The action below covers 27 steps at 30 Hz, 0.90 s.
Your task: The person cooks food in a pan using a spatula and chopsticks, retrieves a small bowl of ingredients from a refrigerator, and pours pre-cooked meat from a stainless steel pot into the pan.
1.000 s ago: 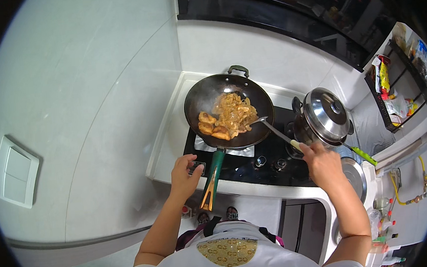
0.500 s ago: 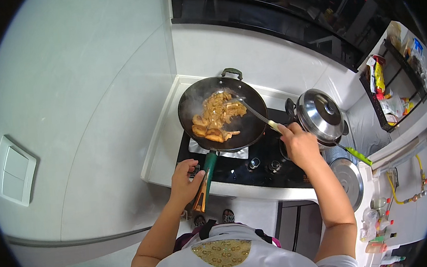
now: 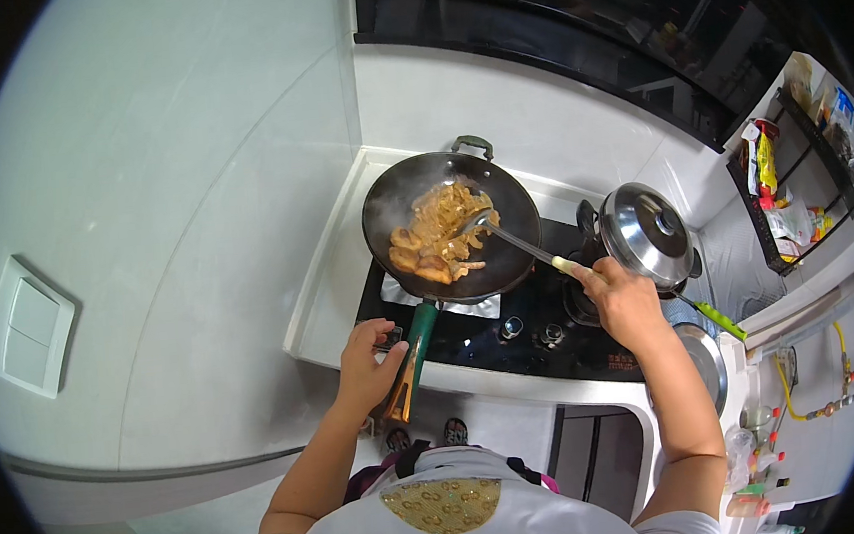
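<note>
A black wok (image 3: 512, 260) stands on the black glass stove, holding browned food (image 3: 439, 228), part of it in larger pieces at the near left. My right hand (image 3: 631, 303) is closed round the pale handle end of a metal spatula (image 3: 523, 243). Its head rests in the food, partly hidden by it. My left hand (image 3: 363, 367) is at the stove's front left. Its thumb and fingers sit round a stove knob (image 3: 391, 339), just left of the wok's green handle (image 3: 417, 353).
Right of the wok sits a lidded steel pot (image 3: 645, 235); a green-handled utensil (image 3: 720, 321) sticks out beside it. A round metal lid (image 3: 704, 366) lies on the counter's right. Packets fill a black wall rack (image 3: 777, 189). A wall (image 3: 194, 235) borders the left side.
The spatula head has come nearer and turned over slightly in the food, while my right hand has moved a little right and nearer. My left hand stays at the knob.
</note>
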Each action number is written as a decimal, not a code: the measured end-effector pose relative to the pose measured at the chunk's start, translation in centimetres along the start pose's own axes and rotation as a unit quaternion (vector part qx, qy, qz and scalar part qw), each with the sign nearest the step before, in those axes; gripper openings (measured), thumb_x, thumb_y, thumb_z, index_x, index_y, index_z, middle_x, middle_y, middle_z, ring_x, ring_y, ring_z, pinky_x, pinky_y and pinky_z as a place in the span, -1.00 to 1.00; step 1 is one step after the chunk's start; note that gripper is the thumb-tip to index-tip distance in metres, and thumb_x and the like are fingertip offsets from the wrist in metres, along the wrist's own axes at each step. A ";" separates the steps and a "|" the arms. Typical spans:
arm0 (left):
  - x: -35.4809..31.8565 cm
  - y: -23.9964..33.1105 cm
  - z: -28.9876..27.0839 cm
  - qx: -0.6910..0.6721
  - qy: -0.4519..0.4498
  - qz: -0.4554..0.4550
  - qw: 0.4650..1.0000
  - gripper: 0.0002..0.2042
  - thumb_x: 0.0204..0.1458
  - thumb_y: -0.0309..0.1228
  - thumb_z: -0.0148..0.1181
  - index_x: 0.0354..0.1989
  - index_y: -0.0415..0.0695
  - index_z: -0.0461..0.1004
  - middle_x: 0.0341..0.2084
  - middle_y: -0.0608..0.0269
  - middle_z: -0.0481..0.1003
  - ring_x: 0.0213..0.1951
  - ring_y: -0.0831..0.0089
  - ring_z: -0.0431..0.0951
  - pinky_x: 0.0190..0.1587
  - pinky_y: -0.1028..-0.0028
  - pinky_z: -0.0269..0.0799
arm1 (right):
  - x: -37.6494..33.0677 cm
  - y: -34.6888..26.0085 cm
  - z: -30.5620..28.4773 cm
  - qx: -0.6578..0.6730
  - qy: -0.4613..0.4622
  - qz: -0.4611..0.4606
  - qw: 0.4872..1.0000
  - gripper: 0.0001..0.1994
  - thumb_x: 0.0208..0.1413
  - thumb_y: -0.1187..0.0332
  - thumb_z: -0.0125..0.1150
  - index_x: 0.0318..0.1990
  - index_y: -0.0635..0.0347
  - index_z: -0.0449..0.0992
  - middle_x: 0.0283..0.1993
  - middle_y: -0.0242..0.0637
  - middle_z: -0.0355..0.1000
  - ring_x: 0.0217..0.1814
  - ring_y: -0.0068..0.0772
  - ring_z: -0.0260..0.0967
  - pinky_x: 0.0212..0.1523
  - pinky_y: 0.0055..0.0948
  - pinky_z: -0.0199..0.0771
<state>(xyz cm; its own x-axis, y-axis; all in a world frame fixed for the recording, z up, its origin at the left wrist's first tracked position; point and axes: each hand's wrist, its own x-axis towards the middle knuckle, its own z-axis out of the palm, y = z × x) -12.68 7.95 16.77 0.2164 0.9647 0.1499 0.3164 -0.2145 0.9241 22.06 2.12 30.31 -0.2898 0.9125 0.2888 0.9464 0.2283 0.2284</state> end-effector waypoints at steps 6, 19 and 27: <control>0.3 0.8 0.7 0.014 -0.016 0.058 0.998 -0.66 -0.07 -0.42 0.29 -0.11 -0.22 0.42 -0.13 0.08 0.44 -0.21 0.29 0.49 -0.12 0.38 0.43 | -0.6 -0.9 1.2 -0.008 -0.050 0.017 0.999 -0.48 -0.10 0.51 0.15 0.12 -0.03 0.45 -0.32 -0.30 0.35 -0.43 -0.29 0.46 -0.46 -0.35 0.49; 0.5 0.3 1.0 -0.003 -0.008 0.050 0.999 -0.66 -0.08 -0.42 0.30 -0.11 -0.21 0.43 -0.12 0.06 0.44 -0.21 0.28 0.49 -0.13 0.39 0.44 | -0.4 -3.5 7.7 0.184 0.005 0.216 0.959 -0.67 0.09 0.41 0.12 0.05 0.06 0.47 -0.27 -0.03 0.41 -0.39 0.13 0.46 -0.34 -0.02 0.50; 0.4 0.3 1.1 0.001 -0.017 0.047 0.999 -0.67 -0.08 -0.43 0.29 -0.12 -0.21 0.43 -0.12 0.07 0.44 -0.21 0.28 0.50 -0.12 0.38 0.44 | 2.2 -3.1 9.9 0.183 0.038 0.286 0.940 -0.68 0.11 0.37 0.11 0.05 0.06 0.46 -0.23 -0.01 0.43 -0.32 0.15 0.46 -0.28 -0.02 0.50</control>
<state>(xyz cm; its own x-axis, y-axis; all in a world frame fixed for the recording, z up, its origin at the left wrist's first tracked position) -11.45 8.12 16.75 0.2759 0.9345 0.2250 0.2953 -0.3051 0.9054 19.90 6.81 21.06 0.2843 0.8978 0.3364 0.9323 -0.1770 -0.3155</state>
